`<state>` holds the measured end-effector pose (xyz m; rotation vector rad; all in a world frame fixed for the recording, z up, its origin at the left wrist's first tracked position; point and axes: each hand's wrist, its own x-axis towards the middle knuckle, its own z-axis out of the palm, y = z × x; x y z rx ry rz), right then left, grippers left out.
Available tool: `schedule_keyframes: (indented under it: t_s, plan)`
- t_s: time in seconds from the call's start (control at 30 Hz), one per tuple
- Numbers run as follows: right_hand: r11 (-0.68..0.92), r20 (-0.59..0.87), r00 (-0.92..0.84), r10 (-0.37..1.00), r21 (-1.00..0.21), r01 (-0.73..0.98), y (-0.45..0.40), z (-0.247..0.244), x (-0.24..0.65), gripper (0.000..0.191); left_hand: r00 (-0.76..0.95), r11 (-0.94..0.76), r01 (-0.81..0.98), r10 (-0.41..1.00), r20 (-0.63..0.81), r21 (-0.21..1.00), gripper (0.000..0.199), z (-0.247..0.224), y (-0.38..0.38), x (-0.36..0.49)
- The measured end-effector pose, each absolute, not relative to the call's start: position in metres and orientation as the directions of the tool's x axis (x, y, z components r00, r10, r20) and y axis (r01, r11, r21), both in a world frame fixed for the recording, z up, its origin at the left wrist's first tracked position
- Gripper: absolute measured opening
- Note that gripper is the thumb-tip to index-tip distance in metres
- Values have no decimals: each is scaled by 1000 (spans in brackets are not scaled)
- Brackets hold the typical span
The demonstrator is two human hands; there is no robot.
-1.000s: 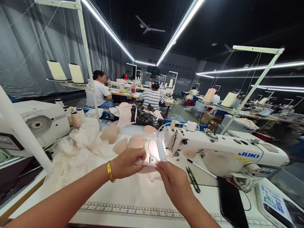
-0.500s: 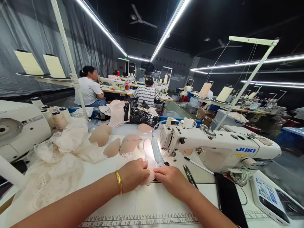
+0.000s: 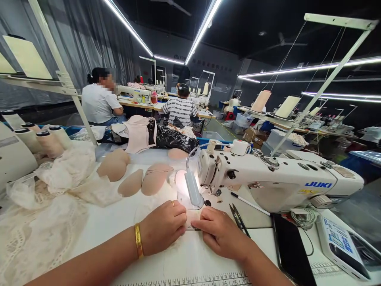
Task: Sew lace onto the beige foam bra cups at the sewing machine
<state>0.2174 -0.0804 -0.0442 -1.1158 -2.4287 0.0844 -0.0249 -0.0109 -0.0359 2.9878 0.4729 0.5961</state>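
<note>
Just in front of the sewing machine (image 3: pixel 276 178), my left hand (image 3: pixel 163 226) is closed, its fingers curled onto a pale pink fabric piece (image 3: pixel 192 217). From the other side my right hand (image 3: pixel 222 232) pinches the same piece, with thumb and index finger close together. The hands are a small gap apart, and much of the fabric is hidden under them. A lit grey lamp (image 3: pixel 194 188) on a bent neck hangs before the needle area, which it partly hides. Sheer lace fabric spreads beside my left hand.
Beige cup pads (image 3: pixel 154 179) and lace (image 3: pixel 53 218) lie to the left. At right are black scissors (image 3: pixel 238 220), a white pen (image 3: pixel 250 203), a black phone (image 3: pixel 291 250) and a white device (image 3: pixel 342 246). Thread cones stand behind. Other people sit at machines farther off.
The view has shifted, so the machine looks closer and the left-side things lie farther left. My fingers have curled more, and less of the pink piece shows between my hands.
</note>
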Motion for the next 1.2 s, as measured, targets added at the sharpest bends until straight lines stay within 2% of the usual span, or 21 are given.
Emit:
schedule_keyframes:
  t_s: [0.2, 0.4, 0.63, 0.87, 1.2]
  plan:
    - [709, 400, -594, 698, -273, 650, -84, -38, 224, 41, 882, -960, 266, 281, 379, 90, 11, -35, -16, -18]
    - [679, 324, -599, 732, -271, 682, -87, -32, 222, 43, 845, -962, 250, 273, 460, 111, 17, -47, -12, -13]
    - [684, 336, -599, 727, -270, 678, -87, -34, 224, 42, 840, -963, 239, 268, 471, 121, 19, -54, -12, -13]
    - [630, 356, -534, 767, -260, 731, -86, -38, 222, 34, 850, -976, 196, 216, 480, 92, 18, -54, -8, -10]
    - [545, 378, -432, 819, -274, 793, -74, -49, 217, 31, 851, -953, 300, 291, 438, 51, 12, -63, 16, -3]
